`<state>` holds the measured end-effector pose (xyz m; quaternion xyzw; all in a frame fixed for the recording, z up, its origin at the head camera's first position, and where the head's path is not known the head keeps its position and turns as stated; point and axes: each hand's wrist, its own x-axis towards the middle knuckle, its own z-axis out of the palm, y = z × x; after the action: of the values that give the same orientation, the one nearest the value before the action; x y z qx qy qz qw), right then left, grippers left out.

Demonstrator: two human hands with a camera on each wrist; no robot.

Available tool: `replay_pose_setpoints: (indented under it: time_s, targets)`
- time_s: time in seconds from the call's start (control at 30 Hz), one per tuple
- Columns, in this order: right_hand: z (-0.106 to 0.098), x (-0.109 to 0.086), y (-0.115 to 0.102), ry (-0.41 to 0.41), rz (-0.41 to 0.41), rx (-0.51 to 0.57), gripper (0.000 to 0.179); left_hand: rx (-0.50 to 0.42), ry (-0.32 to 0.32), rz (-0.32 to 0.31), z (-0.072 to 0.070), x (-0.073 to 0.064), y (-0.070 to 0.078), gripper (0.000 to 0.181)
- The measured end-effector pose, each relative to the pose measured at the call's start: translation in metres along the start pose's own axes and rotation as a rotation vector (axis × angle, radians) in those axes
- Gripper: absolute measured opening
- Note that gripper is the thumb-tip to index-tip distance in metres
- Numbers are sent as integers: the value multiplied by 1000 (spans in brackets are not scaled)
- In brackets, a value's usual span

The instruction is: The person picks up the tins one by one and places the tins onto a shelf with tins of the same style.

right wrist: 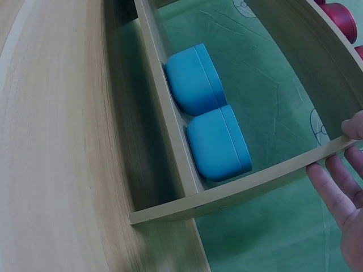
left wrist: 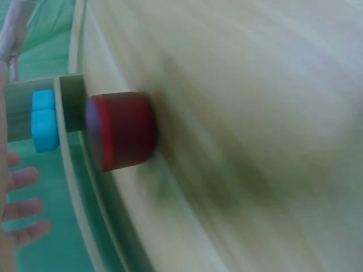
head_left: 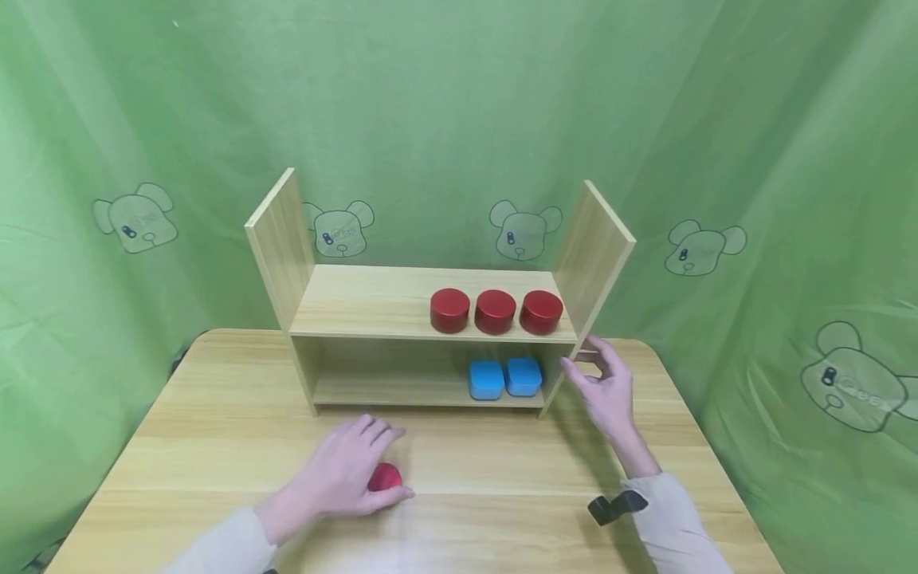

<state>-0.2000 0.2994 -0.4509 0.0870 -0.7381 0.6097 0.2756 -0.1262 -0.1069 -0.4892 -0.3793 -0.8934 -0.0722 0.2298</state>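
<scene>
My left hand [head_left: 344, 470] is over the table beside a red round tin [head_left: 385, 477], its thumb and fingers spread apart around it. In the left wrist view that tin [left wrist: 127, 130] stands upright on the tabletop, with a gap between it and the fingers [left wrist: 24, 208]. My right hand [head_left: 610, 395] holds the right side panel of a wooden two-tier shelf [head_left: 358, 307], thumb on the inner face and fingers on the outer. On the upper tier stand three red tins [head_left: 496, 312]. Two blue square boxes [head_left: 486, 381] sit side by side on the lower tier, at its right end.
The shelf stands toward the back of a wood-grain table [head_left: 488, 518], its side panels rising above the upper tier. A green curtain [head_left: 445, 119] with printed bear faces hangs behind and at both sides. A black strap [head_left: 617, 507] is on the right sleeve.
</scene>
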Motion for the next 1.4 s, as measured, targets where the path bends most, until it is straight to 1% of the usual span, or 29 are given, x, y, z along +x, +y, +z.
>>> replay_pose_setpoints:
  time_s: [0.17,0.33,0.67,0.9,0.97,1.27,1.4]
  targets:
    - [-1,0,1,0,-1,-5,47,-37,-4,3,13,-11,1,81]
    - [-1,-1,2,-4,7,-12,48,-44,-24,-8,24,-23,0,81]
    - [-1,-2,4,-6,17,-4,47,-30,-79,-28,37,-41,-4,81]
    - [-2,-2,5,-10,7,-7,46,-44,-132,-51,43,-47,-7,85]
    - [-2,-2,5,-10,6,-3,46,-44,-138,-55,45,-49,-8,85]
    - [-1,-2,3,-3,6,-14,46,-39,-136,-54,49,-53,-9,81]
    - [-2,-1,3,-4,5,-21,46,-31,-110,-46,50,-53,-11,73]
